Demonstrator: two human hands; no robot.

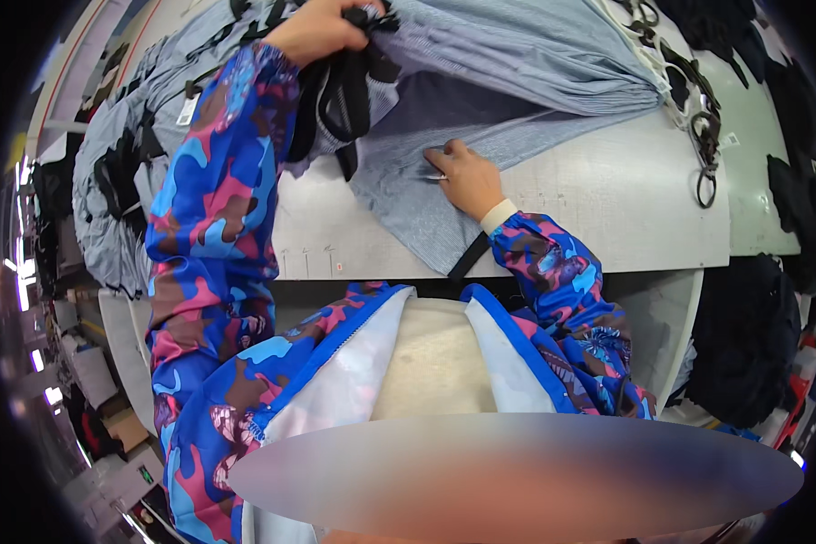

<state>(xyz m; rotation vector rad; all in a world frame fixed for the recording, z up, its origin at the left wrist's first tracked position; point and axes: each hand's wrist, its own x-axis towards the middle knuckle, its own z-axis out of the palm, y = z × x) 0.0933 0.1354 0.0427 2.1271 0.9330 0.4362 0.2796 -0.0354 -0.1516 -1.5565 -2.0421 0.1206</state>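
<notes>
A grey-blue knit garment (508, 54) with black straps and edging lies partly spread over the white table. Up at the far left, my left hand (322, 33) is closed around a bunch of its black strap and cloth, lifted off the surface. Black loops (340, 100) dangle below that hand. My right hand (470, 179) rests on the flat grey panel, fingers pinched together. A small shiny metal tip shows beside those fingers; the rest of that tool is hidden. A black strip (468, 257) reaches the table's near edge.
More grey garments with black trim (109, 195) are heaped at the left. A white table (626, 208) fills the middle. Dark cords and scissors-like handles (704, 163) lie at its right side. Black cloth (739, 340) is piled beyond the right edge.
</notes>
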